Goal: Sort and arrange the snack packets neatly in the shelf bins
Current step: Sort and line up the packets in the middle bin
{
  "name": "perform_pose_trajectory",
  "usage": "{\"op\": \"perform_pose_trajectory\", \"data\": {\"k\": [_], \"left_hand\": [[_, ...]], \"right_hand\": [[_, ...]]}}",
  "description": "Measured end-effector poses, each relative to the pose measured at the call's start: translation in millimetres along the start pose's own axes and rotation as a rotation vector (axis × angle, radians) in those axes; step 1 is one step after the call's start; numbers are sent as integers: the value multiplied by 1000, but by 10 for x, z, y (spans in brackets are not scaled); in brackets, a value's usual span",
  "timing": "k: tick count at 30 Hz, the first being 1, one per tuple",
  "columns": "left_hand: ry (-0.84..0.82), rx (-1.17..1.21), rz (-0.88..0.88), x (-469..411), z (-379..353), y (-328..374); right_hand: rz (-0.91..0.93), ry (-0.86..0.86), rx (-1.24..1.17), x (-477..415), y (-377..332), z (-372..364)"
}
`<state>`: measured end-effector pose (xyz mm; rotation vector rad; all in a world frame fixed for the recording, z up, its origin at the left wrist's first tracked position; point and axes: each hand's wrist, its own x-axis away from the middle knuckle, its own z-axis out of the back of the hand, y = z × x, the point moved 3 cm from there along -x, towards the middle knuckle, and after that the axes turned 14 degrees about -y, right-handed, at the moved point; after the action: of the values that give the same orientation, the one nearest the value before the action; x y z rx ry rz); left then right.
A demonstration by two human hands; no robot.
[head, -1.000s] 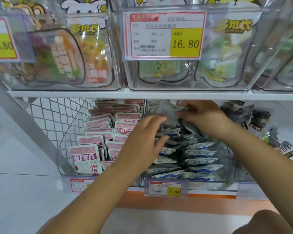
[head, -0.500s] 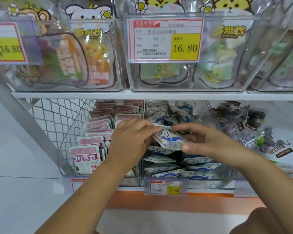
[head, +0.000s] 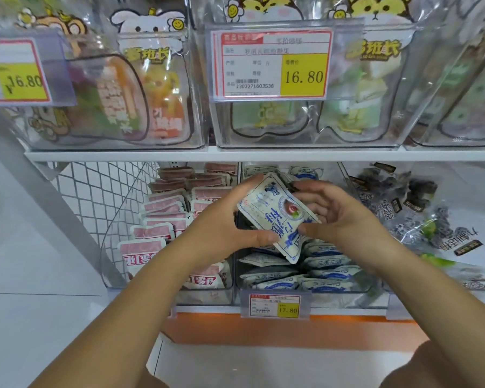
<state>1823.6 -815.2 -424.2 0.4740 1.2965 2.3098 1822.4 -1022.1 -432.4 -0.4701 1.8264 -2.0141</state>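
Both hands are gripping 1 blue-and-white snack packet (head: 272,217) in the middle of the frame, above the middle bin (head: 345,299) on the lower shelf. The left hand (head: 221,219) is pinching the packet's left side, thumb under the lower edge and fingers curled over the top corner. The right hand (head: 339,217) is pinching the right side in the same way. The packet is sitting tilted with its printed face toward the camera. Its lower corner is pointing down at the stacked packets of the same kind (head: 328,273) in that bin; whether it is touching them cannot be told.

The packet is looking light: a soft sealed pouch of glossy film, slightly puffed in the middle and flat at the seams. The film is probably slippery, so the flat sealed edges are looking like the surest place to hold, while squeezing the middle could be crushing the contents. It is likely bending easily, so sliding it into a row may be needing a guiding finger.

Pink packets (head: 163,208) are filling the bin at centre left, and dark packets (head: 398,203) are lying at right.
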Motion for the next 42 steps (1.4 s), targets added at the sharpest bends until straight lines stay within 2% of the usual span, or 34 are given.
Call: {"op": "perform_pose_trajectory", "data": {"k": [3, 6, 8, 10, 11, 13, 14, 15, 17, 19, 21, 26, 29, 30, 34, 36, 38, 42], "left_hand": [[148, 97, -29, -59, -6, -37], [223, 261, -55, -107, -66, -101], [261, 290, -52, -109, -89, -114], [283, 94, -19, -64, -66, -70], [291, -69, 2, -32, -45, -63], [259, -371, 8, 29, -28, -73], [226, -476, -19, 52, -36, -81], [197, -554, -55, 59, -48, -111], [161, -650, -95, 58, -77, -171], [149, -711, -110, 44, -95, -208], [162, -746, -123, 45, -89, -207], [177, -751, -127, 19, -100, -216], [171, -790, -136, -3, -111, -195], [153, -821, -133, -13, -108, -178], [-16, -971, -73, -155, -110, -16], [-133, -913, -54, -312, -175, 95], [-229, -842, -27, -488, -278, 157], [-363, -1074, 152, -689, -377, -20]], "right_hand": [[-17, 11, -20, -24, 0, -22], [-130, -1, -10, -45, 58, -90], [-156, 48, -44, -68, 39, -69], [-98, 191, -90, -112, -58, 86], [-78, 277, -27, -139, -130, 194], [-114, 384, 221, -224, -241, 356], [-168, 383, 360, -287, -255, 383], [-223, 344, 486, -367, -245, 381], [-298, 140, 705, -556, -202, 271], [-300, -126, 891, -714, -107, 116], [-291, -260, 992, -840, 22, 28], [-429, -370, 967, -1030, 204, 19], [-434, -468, 1001, -1034, 124, 17], [-414, -467, 974, -1004, 66, 57], [-328, -278, 876, -782, -202, 452], [-361, -286, 955, -711, -240, 595], [-412, -368, 1057, -705, -199, 570], [-394, -453, 1383, -795, 3, 434]]}}
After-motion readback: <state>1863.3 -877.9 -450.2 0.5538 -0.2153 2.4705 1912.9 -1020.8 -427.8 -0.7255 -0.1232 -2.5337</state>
